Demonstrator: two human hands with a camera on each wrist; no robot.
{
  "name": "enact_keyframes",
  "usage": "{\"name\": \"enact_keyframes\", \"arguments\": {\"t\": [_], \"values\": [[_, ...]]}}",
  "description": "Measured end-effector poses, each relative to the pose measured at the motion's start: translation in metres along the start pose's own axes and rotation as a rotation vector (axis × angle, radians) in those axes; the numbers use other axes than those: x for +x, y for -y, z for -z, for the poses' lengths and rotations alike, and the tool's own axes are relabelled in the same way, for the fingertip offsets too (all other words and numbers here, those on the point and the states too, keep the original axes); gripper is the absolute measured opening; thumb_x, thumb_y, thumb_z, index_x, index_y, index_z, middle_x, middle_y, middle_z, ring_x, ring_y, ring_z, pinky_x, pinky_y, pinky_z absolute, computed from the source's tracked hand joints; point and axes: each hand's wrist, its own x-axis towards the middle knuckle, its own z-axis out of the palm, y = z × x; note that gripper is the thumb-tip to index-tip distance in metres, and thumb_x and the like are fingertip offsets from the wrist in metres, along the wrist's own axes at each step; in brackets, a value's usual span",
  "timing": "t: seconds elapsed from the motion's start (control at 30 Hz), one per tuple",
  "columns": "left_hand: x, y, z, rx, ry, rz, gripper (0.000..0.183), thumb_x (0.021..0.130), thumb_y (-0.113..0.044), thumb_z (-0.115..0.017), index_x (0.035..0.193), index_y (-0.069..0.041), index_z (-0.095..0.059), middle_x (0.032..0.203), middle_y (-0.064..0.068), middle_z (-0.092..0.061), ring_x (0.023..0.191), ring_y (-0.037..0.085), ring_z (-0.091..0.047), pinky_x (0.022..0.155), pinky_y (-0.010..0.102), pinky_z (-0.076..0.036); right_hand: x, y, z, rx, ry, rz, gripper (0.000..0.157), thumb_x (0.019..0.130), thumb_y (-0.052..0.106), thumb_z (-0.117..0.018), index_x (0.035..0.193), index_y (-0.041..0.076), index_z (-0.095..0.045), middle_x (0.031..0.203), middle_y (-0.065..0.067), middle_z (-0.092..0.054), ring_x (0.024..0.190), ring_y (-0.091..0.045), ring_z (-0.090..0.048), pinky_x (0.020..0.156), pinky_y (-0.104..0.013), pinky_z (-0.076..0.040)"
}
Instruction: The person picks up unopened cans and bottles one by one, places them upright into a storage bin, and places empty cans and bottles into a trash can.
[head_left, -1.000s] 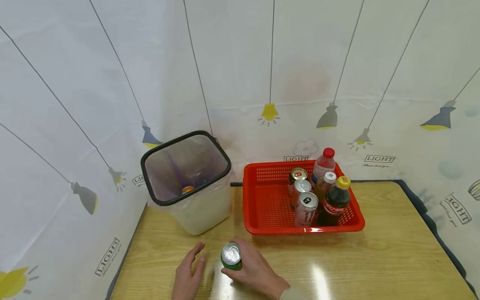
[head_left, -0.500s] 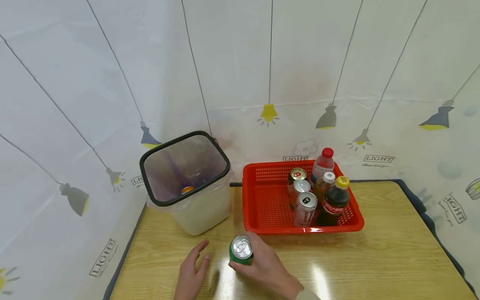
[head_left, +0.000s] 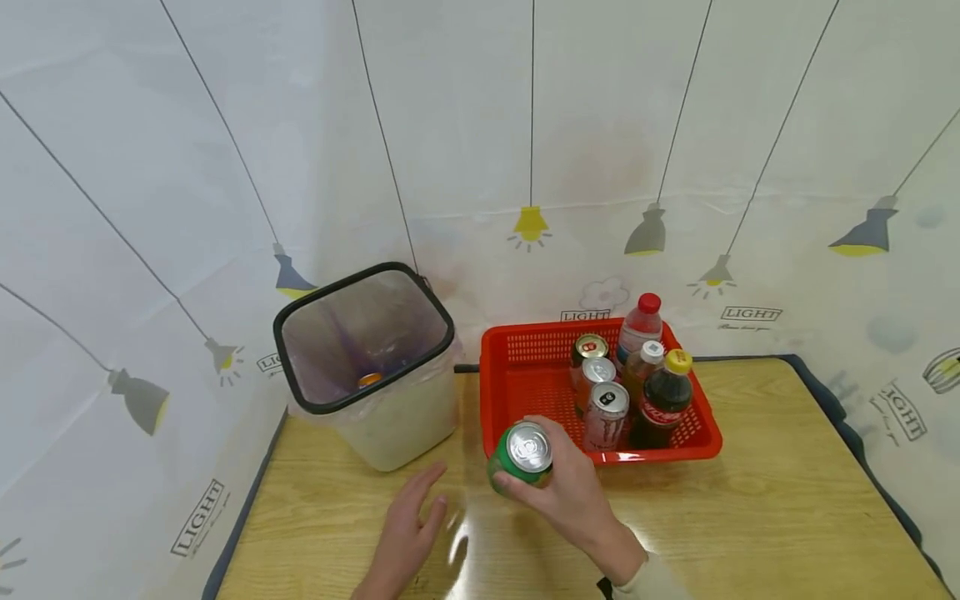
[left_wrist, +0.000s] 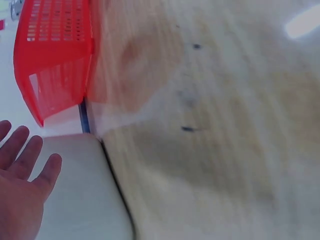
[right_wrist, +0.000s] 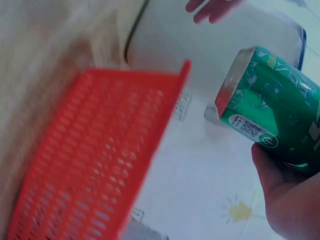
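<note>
My right hand (head_left: 573, 500) grips a green drink can (head_left: 517, 454) round its side, the silver top facing up. In the head view the can overlaps the near left corner of the red basket (head_left: 495, 367). The right wrist view shows the green can (right_wrist: 275, 100) tilted beside the basket's perforated wall (right_wrist: 95, 150). My left hand (head_left: 408, 525), with fingers spread and nothing in them, is over the table to the left of the can. In the left wrist view that hand (left_wrist: 22, 175) appears at the lower left.
Several drinks stand in the basket's right part, among them a pale can (head_left: 606, 417), a cola bottle (head_left: 663, 404) and a red-capped bottle (head_left: 640, 329). A lined white bin (head_left: 408, 417) with a black rim stands left, something orange-topped (head_left: 370, 380) inside. A printed cloth (head_left: 450, 150) hangs behind.
My right hand has carried the green can up and to the right, from over the table to the basket's near left corner. The left hand has shifted slightly right and forward, still holding nothing.
</note>
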Motion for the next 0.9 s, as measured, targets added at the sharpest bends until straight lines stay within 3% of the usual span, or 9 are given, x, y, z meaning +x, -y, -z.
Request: {"name": "enact_keyframes", "arguments": {"t": [0.2,0.4,0.57,0.7,0.9], "values": [[0.017,-0.012,-0.010,0.023,0.042,-0.089,0.046,0.094,-0.005,-0.069,0.139,0.000,-0.062,0.142,0.015,-0.062,0.130,0.038,-0.058,0.103,0.054,-0.048,0.017,-0.005,0.018,-0.027,-0.061,-0.033,0.071,0.080,0.025,-0.092,0.135,0.003,-0.053,0.125,-0.007,-0.066,0.107,-0.020,-0.067,0.090,-0.047,-0.059],[0.031,-0.024,-0.021,0.058,0.161,-0.116,0.051,0.099,-0.014,-0.068,0.146,0.000,-0.056,0.154,0.015,-0.052,0.140,0.033,-0.050,0.107,0.054,-0.047,0.031,-0.017,0.029,-0.040,-0.089,-0.067,0.074,0.081,0.025,-0.091,0.138,-0.001,-0.050,0.125,-0.014,-0.065,0.107,-0.028,-0.067,0.090,-0.052,-0.058],[0.038,-0.030,-0.032,0.145,0.178,-0.174,0.052,0.097,-0.012,-0.071,0.146,0.001,-0.057,0.157,0.015,-0.049,0.142,0.031,-0.049,0.107,0.050,-0.048,0.039,-0.031,0.033,-0.069,-0.078,-0.102,0.076,0.083,0.025,-0.090,0.140,-0.002,-0.048,0.128,-0.018,-0.063,0.111,-0.034,-0.066,0.093,-0.056,-0.057],[0.041,-0.035,-0.038,0.229,0.215,-0.170,0.052,0.100,-0.018,-0.067,0.147,0.002,-0.055,0.160,0.014,-0.045,0.144,0.031,-0.047,0.107,0.050,-0.048,0.042,-0.042,0.031,-0.068,-0.049,-0.166,0.078,0.085,0.030,-0.088,0.142,-0.001,-0.046,0.130,-0.019,-0.061,0.114,-0.035,-0.064,0.096,-0.057,-0.054],[0.042,-0.042,-0.042,0.269,0.225,-0.154,0.049,0.099,-0.016,-0.067,0.142,0.006,-0.058,0.156,0.017,-0.048,0.142,0.035,-0.049,0.106,0.052,-0.049,0.044,-0.062,0.020,-0.089,-0.011,-0.246,0.078,0.084,0.034,-0.088,0.141,0.000,-0.047,0.129,-0.019,-0.062,0.114,-0.035,-0.065,0.098,-0.056,-0.054]]}}
